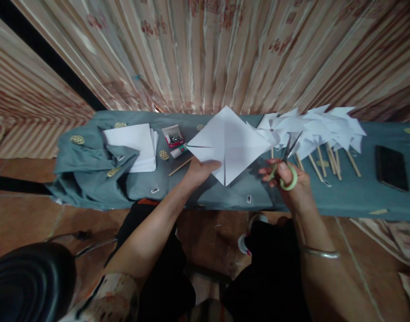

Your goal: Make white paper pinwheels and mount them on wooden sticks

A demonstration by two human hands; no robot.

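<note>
Matt paper square [243, 138]; metal blades [292, 146]

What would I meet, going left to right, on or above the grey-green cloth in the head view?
White paper stack, small open red box, slit white paper square, green-handled scissors, black phone.

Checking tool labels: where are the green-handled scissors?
Head view, right of centre: the green-handled scissors are in the right hand, blades overlapping the paper pinwheels.

Striped, patterned curtains [208, 58] hang behind a tabletop [345, 197] draped in grey-green cloth [84, 174]; on the brown floor [10, 219], dimly lit, stands probably a black stool [30, 281].
</note>
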